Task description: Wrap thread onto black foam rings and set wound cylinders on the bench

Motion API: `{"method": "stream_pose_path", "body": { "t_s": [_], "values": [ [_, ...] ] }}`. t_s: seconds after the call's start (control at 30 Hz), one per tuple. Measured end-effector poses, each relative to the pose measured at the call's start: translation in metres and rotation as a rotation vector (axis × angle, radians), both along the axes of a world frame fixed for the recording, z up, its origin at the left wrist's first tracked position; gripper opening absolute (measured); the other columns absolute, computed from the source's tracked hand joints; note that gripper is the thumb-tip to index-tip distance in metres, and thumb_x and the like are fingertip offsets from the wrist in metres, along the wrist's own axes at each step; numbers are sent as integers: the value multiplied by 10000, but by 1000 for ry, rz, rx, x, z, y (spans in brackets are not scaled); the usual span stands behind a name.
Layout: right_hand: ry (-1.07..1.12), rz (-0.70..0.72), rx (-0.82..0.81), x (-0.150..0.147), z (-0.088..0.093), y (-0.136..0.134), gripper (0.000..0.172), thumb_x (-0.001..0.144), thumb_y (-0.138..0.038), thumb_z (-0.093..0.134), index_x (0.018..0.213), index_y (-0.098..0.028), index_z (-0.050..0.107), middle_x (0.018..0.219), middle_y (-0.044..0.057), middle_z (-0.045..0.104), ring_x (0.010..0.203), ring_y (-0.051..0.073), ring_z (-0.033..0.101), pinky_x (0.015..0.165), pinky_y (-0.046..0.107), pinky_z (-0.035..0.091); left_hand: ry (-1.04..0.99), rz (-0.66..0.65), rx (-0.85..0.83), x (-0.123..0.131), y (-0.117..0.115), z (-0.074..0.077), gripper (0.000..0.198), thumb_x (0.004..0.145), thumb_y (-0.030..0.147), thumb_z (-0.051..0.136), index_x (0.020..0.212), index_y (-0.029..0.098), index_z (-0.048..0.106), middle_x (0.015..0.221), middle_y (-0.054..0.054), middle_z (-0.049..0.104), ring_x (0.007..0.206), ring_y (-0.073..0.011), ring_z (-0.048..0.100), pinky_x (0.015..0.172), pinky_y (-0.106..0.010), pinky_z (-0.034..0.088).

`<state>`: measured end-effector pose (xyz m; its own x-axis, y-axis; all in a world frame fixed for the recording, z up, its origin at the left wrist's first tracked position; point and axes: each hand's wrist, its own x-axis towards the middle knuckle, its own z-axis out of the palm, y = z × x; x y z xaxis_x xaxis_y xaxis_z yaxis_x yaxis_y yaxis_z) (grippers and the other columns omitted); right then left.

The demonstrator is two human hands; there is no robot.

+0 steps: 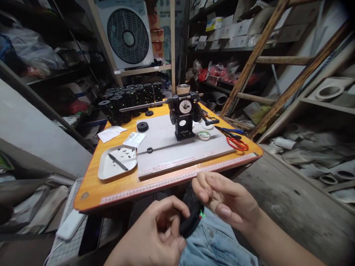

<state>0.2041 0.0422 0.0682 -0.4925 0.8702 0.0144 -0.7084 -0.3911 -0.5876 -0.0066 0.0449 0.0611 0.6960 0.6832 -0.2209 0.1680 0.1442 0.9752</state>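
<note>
My left hand (163, 231) is closed, thumb and fingers gripping a black round spool (191, 221) above my lap. Bright green and red bits stick out at the spool's right edge. Just to the right, my right hand (222, 197) has its thumb and fingertips pinched together beside the spool's upper edge. Whatever sits in that pinch is too small to make out. On the table beyond stands a black hand-crank winder (183, 116) with a round dial, a long metal rod pointing left and a crank handle at its right.
The orange table (91, 188) carries a grey board (163, 159), a white tray (104, 170) with a pen and small dark bits, red-handled scissors (238, 144), and loose black discs (142, 126). Stacked black spools (119, 105) stand behind. A wooden ladder (249, 70) leans at right.
</note>
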Motion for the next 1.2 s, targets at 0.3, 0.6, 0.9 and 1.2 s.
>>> {"method": "stream_pose_path", "body": {
  "t_s": [0.3,0.6,0.9,1.2],
  "values": [
    [-154,-262,12,-11,-3,-8,269,857,-340,688,708,-134,599,721,3,574,452,21,470,367,87,365,-182,61,-25,4,-2,-27,310,790,412,710,906,215,500,704,34,422,616,-106,330,534,-221,262],
    [-232,-285,78,-14,-12,-11,262,874,-357,671,735,-140,619,738,1,561,494,44,517,403,117,397,18,314,45,9,-4,-20,287,666,369,814,874,211,696,651,25,516,609,-135,430,603,-248,366],
    [-316,-120,198,-2,-5,-17,290,920,-353,613,737,-129,606,716,2,539,455,25,437,386,134,298,87,377,270,-9,-9,-20,126,776,297,699,871,286,780,832,-25,704,740,-182,578,688,-257,433],
    [-408,-513,280,-24,-19,-29,288,951,-364,559,751,-163,612,765,6,522,533,63,437,481,196,343,-218,768,31,31,-21,-41,377,736,591,706,848,232,731,656,2,571,592,-128,460,534,-236,394]
  ]
}}
